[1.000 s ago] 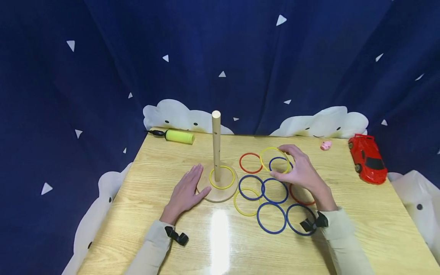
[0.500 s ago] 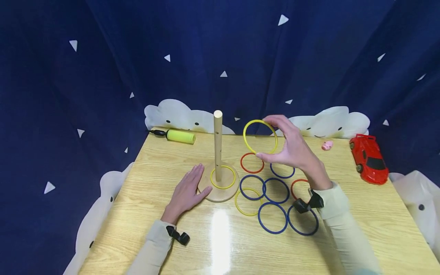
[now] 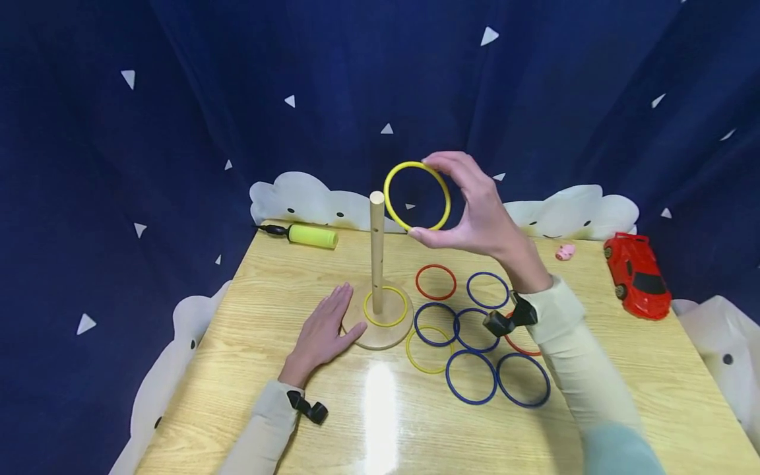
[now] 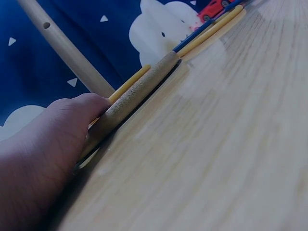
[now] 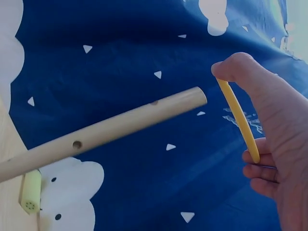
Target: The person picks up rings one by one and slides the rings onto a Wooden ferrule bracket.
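My right hand (image 3: 475,204) pinches a yellow ring (image 3: 386,191) between thumb and fingers, raised and tilted up on its edge. The ring is just right of the top of a wooden peg (image 3: 377,251), a small gap apart in the right wrist view. The peg stands upright on a round wooden base (image 3: 392,336), where another yellow ring lies around its foot. My left hand (image 3: 323,330) lies with fingers straight at the base's left side; in the left wrist view its thumb (image 4: 89,103) touches the base's edge.
Right of the base lie several blue rings (image 3: 472,403), two red ones and a yellow one, some overlapping. A yellow-green hand pump (image 3: 313,236) is at the back left. A pink toy pig (image 3: 565,251) and a red toy car (image 3: 638,274) are at the back right.
My right hand has lifted the yellow ring from over the other rings, up and leftward to beside the peg's top. My left hand has stayed by the base.
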Motion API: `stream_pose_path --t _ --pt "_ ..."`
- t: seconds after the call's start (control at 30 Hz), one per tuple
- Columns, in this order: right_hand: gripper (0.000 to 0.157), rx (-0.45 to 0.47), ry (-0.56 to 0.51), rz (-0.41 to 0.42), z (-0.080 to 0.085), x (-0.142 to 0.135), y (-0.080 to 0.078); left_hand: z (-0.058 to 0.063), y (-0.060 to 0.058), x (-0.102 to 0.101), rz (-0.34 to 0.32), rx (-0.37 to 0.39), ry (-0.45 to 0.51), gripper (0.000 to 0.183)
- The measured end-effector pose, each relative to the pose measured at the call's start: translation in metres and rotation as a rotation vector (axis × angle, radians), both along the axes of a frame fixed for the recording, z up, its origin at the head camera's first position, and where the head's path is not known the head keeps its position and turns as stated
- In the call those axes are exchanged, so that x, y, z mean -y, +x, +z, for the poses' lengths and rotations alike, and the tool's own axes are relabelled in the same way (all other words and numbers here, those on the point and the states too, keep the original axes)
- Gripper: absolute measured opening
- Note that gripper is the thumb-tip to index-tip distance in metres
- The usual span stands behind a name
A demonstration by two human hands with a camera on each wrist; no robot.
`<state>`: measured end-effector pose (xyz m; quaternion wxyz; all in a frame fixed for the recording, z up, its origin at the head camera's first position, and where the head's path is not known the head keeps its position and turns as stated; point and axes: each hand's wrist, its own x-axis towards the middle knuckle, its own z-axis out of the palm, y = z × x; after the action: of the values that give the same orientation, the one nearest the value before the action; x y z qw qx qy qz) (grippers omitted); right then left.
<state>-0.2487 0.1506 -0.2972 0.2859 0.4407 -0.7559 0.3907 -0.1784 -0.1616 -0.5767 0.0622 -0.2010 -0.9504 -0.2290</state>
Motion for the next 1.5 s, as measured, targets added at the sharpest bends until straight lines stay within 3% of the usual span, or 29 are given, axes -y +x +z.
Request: stream_pose_path --t 0.2,0.4,0.53,1.13,1.3,1.5 --pt "0.091 0.003 0.042 0.036 -0.003 0.018 -0.003 -0.003 0.001 0.0 0.006 0.005 -0.011 0.091" --pt "0.093 0.067 0.156 0.037 -0.024 0.03 0.001 -0.005 0.001 0.001 0.013 0.032 -0.028 0.092" --pt "0.094 0.14 0.236 0.032 -0.048 0.034 0.003 -0.004 0.0 0.001 0.014 0.031 -0.036 0.092" --pt "0.091 0.393 0.483 -0.064 -0.188 0.05 -0.007 0.0 -0.002 0.0 0.004 0.022 -0.03 0.092" --pt "0.093 0.417 0.53 -0.094 -0.214 0.051 -0.011 0.0 -0.001 0.0 0.005 0.031 -0.038 0.097" --pt "0.091 0.382 0.565 -0.14 -0.231 0.051 -0.018 0.0 -0.001 0.0 0.012 0.042 -0.04 0.101"
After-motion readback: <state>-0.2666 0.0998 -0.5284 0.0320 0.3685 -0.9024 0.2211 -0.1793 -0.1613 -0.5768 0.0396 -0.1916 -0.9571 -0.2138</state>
